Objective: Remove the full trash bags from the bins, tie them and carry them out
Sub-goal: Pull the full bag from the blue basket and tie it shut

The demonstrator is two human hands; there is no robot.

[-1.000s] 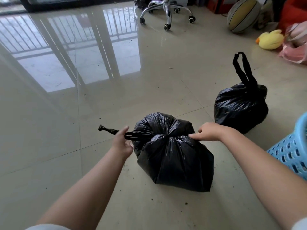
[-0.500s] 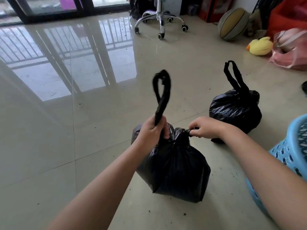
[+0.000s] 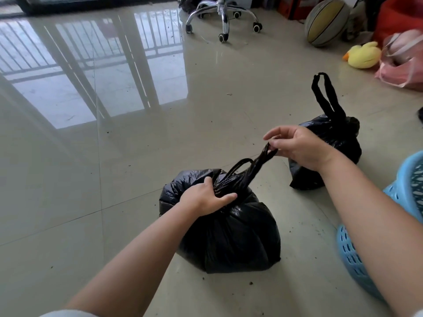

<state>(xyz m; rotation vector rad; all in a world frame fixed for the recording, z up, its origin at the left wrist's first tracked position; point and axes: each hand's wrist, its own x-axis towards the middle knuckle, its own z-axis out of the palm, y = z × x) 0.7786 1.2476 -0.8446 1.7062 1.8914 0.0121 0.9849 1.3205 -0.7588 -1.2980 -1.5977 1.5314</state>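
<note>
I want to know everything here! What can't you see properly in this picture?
- Inside the near trash bag, head view: black plastic hides it.
- Far trash bag: the right hand covers part.
- Blue basket: right edge and forearm cut it off.
- Office chair: top edge leaves only its base.
- The knot: left hand covers it.

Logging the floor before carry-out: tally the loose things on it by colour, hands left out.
Black: 2, near bag, far bag
Blue: 1, basket
Yellow: 2, duck, ball
Pink: 1, pink bag
Chrome: 1, chair base
Total: 7
</note>
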